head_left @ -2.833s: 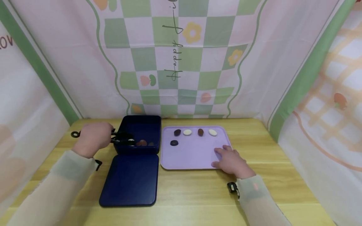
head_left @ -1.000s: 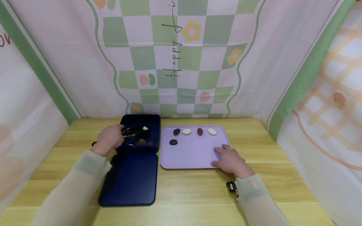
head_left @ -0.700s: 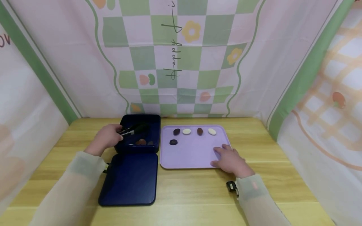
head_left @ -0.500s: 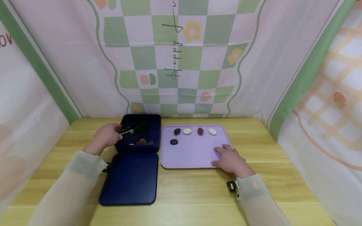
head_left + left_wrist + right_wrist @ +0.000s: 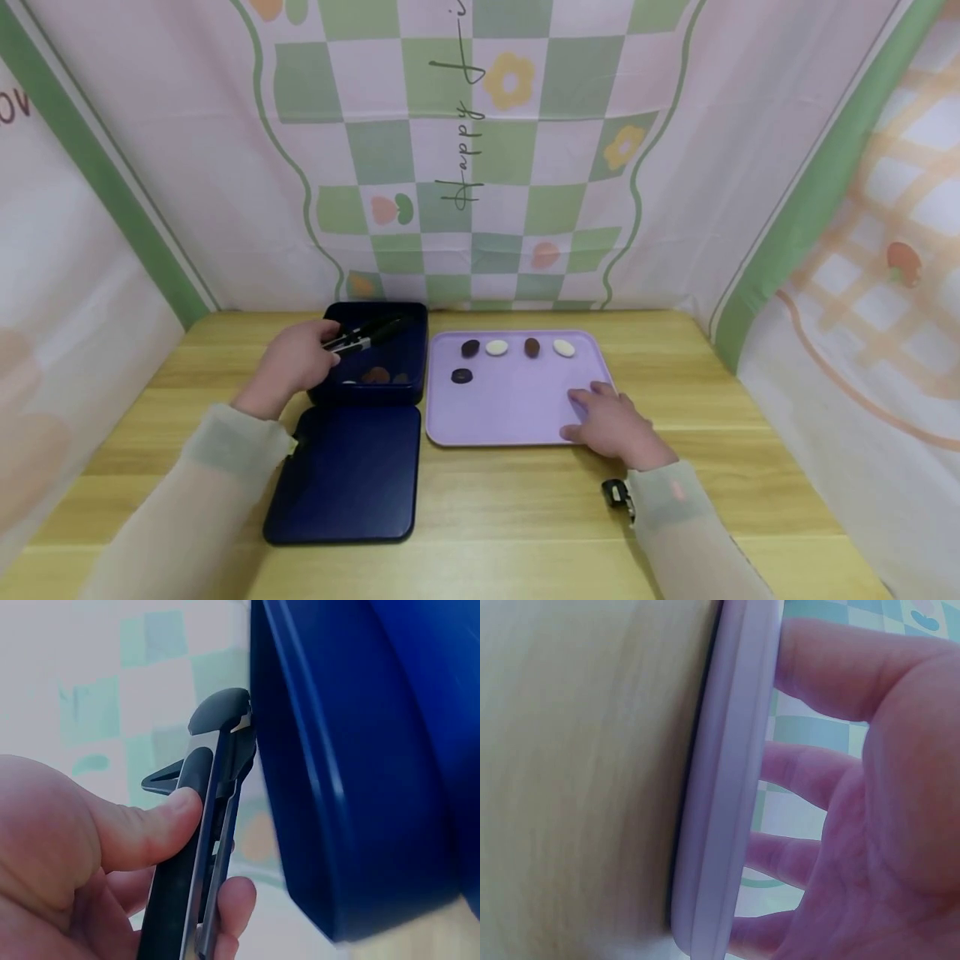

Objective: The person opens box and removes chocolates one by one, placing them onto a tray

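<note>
My left hand [image 5: 296, 358] holds black-and-silver tongs [image 5: 367, 335] between thumb and fingers, at the left rim of a navy box [image 5: 420, 392]. The tongs point up and to the right over the box's inside, their two arms close together. In the left wrist view, the thumb presses the black grip of the tongs [image 5: 180, 877] while the fingers curl behind. Brown pebble-like pieces [image 5: 377, 375] lie near the front of the box, with a white one beside them. My right hand [image 5: 613, 425] rests with spread fingers on the right front corner of a lilac tray [image 5: 510, 417].
Along the tray's back lie a dark oval piece [image 5: 470, 347], a white oval [image 5: 497, 347], a brown oval [image 5: 532, 347] and another white oval [image 5: 564, 348]. A dark piece [image 5: 462, 376] sits below them. A navy lid [image 5: 345, 483] lies in front of the box.
My left hand has come rightward to the box, bringing the tongs farther over it. The tongs' arms, spread apart a second ago, are now close together. My right hand has stayed put.
</note>
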### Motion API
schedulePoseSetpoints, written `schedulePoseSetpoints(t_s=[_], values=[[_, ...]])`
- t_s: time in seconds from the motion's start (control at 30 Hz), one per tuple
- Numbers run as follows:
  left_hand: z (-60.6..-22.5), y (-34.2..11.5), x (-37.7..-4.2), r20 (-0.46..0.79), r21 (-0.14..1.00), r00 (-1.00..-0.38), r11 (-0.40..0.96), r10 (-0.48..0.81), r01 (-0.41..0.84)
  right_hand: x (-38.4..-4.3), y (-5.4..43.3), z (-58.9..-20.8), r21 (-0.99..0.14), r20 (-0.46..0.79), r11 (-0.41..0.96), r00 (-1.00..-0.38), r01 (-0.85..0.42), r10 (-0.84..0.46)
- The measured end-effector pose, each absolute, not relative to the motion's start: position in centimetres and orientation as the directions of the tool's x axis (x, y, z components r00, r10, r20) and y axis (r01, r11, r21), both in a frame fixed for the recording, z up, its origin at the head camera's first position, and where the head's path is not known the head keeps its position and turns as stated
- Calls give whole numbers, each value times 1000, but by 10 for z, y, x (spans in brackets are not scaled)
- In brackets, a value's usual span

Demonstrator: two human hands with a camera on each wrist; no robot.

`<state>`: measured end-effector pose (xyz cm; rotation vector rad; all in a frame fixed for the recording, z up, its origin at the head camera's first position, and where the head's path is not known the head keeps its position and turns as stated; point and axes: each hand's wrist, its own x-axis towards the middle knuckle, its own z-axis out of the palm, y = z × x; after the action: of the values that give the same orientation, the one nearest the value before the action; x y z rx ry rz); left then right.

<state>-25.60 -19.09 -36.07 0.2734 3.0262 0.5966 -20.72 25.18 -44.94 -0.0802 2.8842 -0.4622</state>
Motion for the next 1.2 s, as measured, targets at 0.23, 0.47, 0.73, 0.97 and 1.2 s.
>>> schedulePoseSetpoints(t_s=[0.23,0.47,0.73,0.97,1.2], values=[[-351,-146,-239,80,343,-970,907,230,243,-207,252,-449,-310,-207,951,-975,-19,-87],[-360,-98,-229,122,244,-954,923,275,297,-207,251,-447,-311,-205,950,-975,-19,-87],[-385,-62,-234,55,170,-962,947,266,272,-206,249,-447,-308,-199,951,-976,-25,-90],[-394,-51,-236,21,183,-964,947,266,265,-205,249,-448,-306,-207,952,-975,-16,-83],[-391,-49,-238,15,171,-963,948,269,268,-206,251,-447,-309,-201,951,-976,-20,-86]])
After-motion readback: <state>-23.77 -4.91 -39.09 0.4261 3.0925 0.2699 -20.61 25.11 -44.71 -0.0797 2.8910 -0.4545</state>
